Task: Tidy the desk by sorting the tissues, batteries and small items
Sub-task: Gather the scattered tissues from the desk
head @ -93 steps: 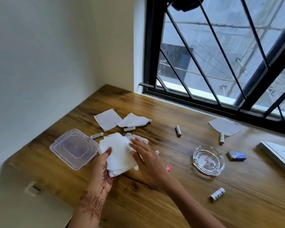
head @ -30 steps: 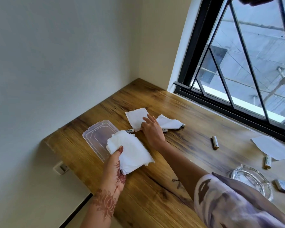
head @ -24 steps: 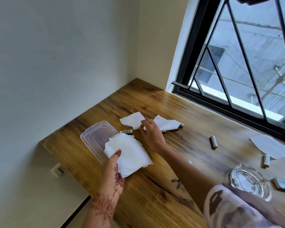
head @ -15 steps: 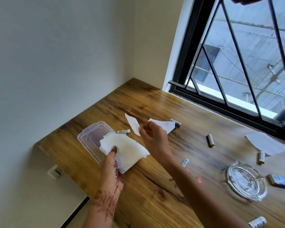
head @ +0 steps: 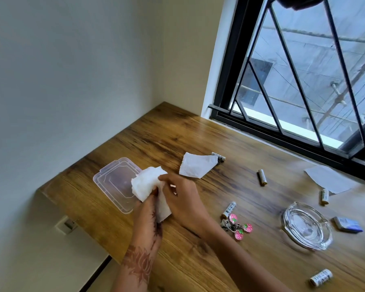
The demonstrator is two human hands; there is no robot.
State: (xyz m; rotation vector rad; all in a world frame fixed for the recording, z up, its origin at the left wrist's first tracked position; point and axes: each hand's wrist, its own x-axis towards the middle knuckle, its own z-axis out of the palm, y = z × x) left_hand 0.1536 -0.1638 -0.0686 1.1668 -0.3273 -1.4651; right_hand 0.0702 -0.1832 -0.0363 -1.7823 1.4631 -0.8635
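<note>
My left hand (head: pixel 147 216) grips a stack of white tissues (head: pixel 146 183) from below, just above the desk's near left part. My right hand (head: pixel 182 200) pinches the same stack from the right. One more white tissue (head: pixel 195 167) lies flat on the wooden desk (head: pixel 160 142) behind my hands, its far corner over a battery (head: pixel 219 157). Several other batteries lie scattered: one (head: pixel 262 177) mid-desk, one (head: pixel 229 209) by my right wrist, one (head: pixel 325 196) near the paper, one (head: pixel 321 280) at the front right.
A clear plastic container (head: pixel 114 182) sits left of my hands near the desk edge. A pink strawberry keychain (head: pixel 238 227), a glass ashtray (head: pixel 307 225), a small blue box (head: pixel 348 224) and a grey paper sheet (head: pixel 329 179) lie to the right. A barred window (head: pixel 303 81) stands behind.
My right hand lifted one tissue from the desk behind and brought it back onto the stack in my left hand. The stack now stands more bunched and upright. The camera swung right.
</note>
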